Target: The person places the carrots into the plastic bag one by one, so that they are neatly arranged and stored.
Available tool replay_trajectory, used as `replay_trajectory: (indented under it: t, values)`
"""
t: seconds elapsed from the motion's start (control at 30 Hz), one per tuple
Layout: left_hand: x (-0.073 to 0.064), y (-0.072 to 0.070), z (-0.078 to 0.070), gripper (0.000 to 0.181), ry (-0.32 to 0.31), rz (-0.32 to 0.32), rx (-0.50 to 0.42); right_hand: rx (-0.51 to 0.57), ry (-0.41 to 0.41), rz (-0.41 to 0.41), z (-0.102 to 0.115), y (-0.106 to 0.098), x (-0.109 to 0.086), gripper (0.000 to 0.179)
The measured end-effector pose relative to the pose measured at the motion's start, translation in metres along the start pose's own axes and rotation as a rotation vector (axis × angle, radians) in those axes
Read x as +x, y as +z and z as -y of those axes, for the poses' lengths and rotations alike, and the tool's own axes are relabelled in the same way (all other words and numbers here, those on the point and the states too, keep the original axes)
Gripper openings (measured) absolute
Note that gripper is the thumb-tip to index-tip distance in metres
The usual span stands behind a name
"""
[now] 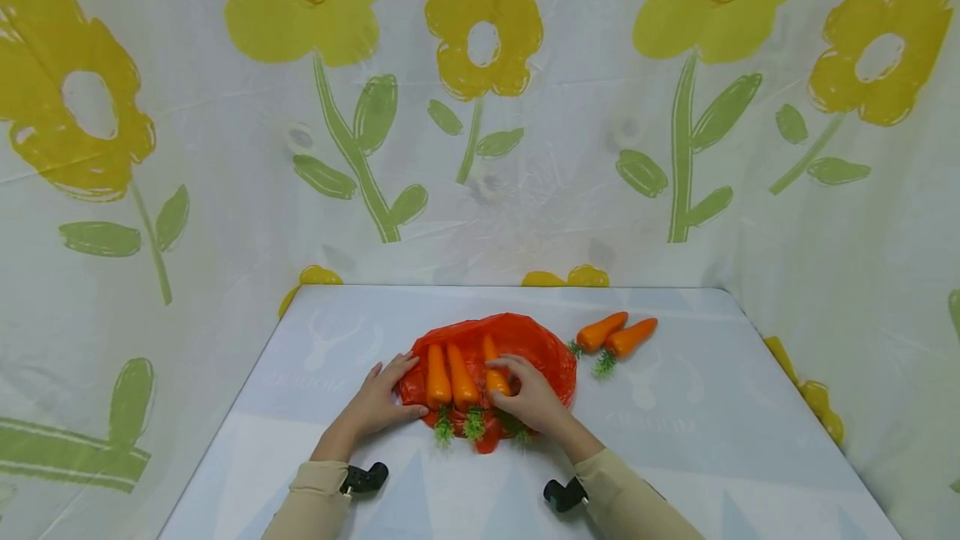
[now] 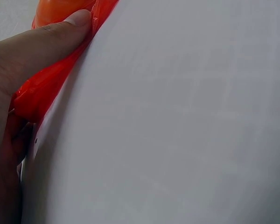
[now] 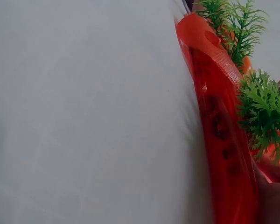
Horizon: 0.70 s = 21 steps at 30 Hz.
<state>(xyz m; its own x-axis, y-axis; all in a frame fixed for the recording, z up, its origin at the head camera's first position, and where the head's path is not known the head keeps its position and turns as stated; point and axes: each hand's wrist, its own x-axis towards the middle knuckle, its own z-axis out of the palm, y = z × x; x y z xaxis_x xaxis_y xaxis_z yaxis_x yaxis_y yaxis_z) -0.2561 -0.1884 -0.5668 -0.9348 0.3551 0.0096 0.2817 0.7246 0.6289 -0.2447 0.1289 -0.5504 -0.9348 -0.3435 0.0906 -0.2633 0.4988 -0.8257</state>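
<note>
A red plastic bag [image 1: 536, 338] lies spread on the table with toy carrots on it. Two of them, the left carrot [image 1: 437, 377] and the middle carrot [image 1: 461, 377], lie side by side, green tops toward me. My right hand [image 1: 538, 400] holds a third carrot [image 1: 491, 348] to their right, thumb and fingers about its thick end. My left hand [image 1: 381, 402] grips the bag's left edge; in the left wrist view its thumb [image 2: 60, 39] presses the red plastic, other fingers partly hidden below. Leafy greens [image 3: 266, 109] stick out over the bag's edge in the right wrist view.
Two more carrots, an upper one [image 1: 602, 330] and a lower one [image 1: 632, 338], lie on the table [image 1: 675, 440] right of the bag. A flower-printed curtain [image 1: 555, 148] stands behind the table and along its sides.
</note>
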Motion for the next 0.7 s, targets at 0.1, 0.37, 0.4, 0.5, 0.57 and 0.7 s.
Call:
replay_trajectory:
  t: [0.1, 0.37, 0.4, 0.5, 0.57, 0.7]
  values:
    - [0.0003, -0.0001, 0.0011, 0.097, 0.005, -0.004, 0.003, 0.003, -0.019, 0.006, -0.0009, 0.0012, 0.0028, 0.044]
    - [0.0002, -0.0001, -0.0002, 0.097, -0.002, 0.000, -0.007, 0.022, -0.021, 0.038, -0.0013, 0.0045, 0.0081, 0.044]
    - [0.0001, -0.0001, -0.0006, 0.097, -0.001, -0.001, -0.009, 0.023, -0.021, 0.040, -0.0011, 0.0047, 0.0082, 0.044]
    - [-0.0007, -0.0002, -0.0019, 0.097, 0.002, -0.001, -0.009, 0.017, -0.010, 0.053, -0.0001, 0.0050, 0.0083, 0.044]
    - [-0.0013, -0.0004, -0.0026, 0.096, 0.003, 0.000, -0.006, 0.007, 0.004, 0.062, 0.0007, 0.0052, 0.0082, 0.045]
    - [-0.0023, -0.0009, -0.0030, 0.096, 0.012, -0.008, 0.006, -0.012, 0.019, 0.071, 0.0010, 0.0059, 0.0083, 0.046]
